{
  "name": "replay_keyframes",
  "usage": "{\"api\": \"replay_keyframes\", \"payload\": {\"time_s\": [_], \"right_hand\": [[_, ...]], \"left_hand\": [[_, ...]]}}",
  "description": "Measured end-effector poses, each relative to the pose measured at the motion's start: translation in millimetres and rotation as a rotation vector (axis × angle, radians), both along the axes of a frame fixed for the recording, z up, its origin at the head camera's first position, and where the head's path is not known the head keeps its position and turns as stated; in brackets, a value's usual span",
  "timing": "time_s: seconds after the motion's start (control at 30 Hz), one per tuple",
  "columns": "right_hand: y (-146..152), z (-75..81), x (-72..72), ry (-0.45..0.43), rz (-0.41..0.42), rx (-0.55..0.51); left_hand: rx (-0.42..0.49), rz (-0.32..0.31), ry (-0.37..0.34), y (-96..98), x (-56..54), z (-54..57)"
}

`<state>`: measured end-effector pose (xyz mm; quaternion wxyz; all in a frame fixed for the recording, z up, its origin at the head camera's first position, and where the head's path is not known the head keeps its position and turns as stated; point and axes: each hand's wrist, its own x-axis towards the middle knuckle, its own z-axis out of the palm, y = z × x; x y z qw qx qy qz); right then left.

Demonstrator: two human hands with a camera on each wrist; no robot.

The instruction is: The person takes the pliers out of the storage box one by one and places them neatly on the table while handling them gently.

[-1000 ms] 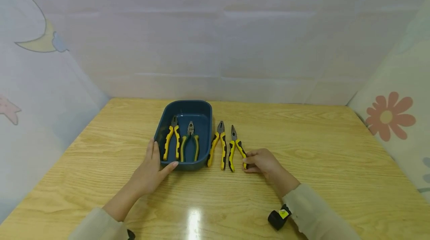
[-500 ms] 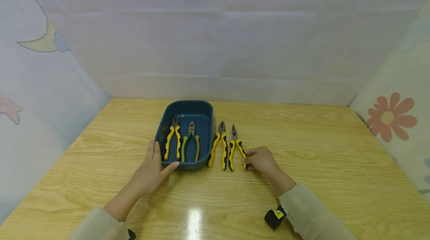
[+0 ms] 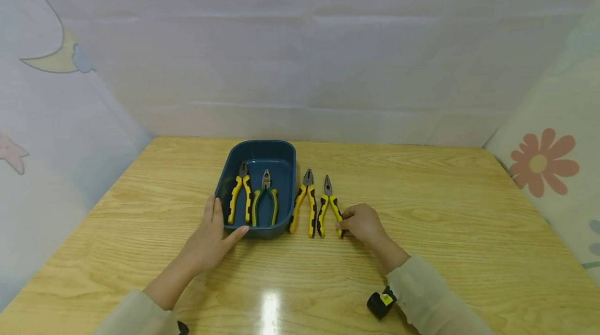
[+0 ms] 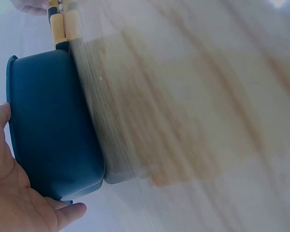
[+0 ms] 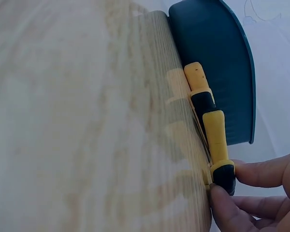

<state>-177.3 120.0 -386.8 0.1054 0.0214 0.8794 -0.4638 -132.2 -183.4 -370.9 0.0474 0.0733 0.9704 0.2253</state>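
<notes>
At the blue bin, my left hand lies against the near left corner. Its fingers are along the left side and the thumb at the front wall, fingers mostly straight. My right hand pinches the end of the right handle of yellow-and-black long-nose pliers between thumb and fingers. These pliers lie on the table, tips pointing away, handles spread. Just left of them are yellow-and-black combination pliers, close beside the bin. In the right wrist view, thumb and fingertips meet at the black handle end.
Inside the bin, yellow-and-black pliers and green-and-yellow pliers lie side by side, handles toward me. The wooden table meets a pale cloth backdrop behind. A black device is strapped at the right wrist.
The right hand has shifted slightly left, and the long-nose pliers' right handle has moved with it; the tips have turned a little to the right. The left hand and bin stay put.
</notes>
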Motion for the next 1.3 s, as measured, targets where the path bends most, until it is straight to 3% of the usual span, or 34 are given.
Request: {"api": "replay_keyframes", "payload": {"time_s": [0.27, 0.47, 0.93, 1.3], "right_hand": [[1, -2.1, -1.4, -0.028, 0.017, 0.001], [4, -4.5, -1.5, 0.002, 0.044, 0.018], [-2, -0.1, -3.2, 0.09, 0.015, -0.025], [-8, 6.1, -2.2, 0.081, 0.058, -0.114]], "left_hand": [[0.001, -0.003, 0.007, -0.5, -0.1, -0.3], [-0.014, 0.004, -0.005, -1.1, -1.0, -0.2], [-0.005, 0.003, 0.015, 1.2, 0.0, 2.3], [-0.009, 0.006, 0.017, 0.7, -0.8, 0.8]]}}
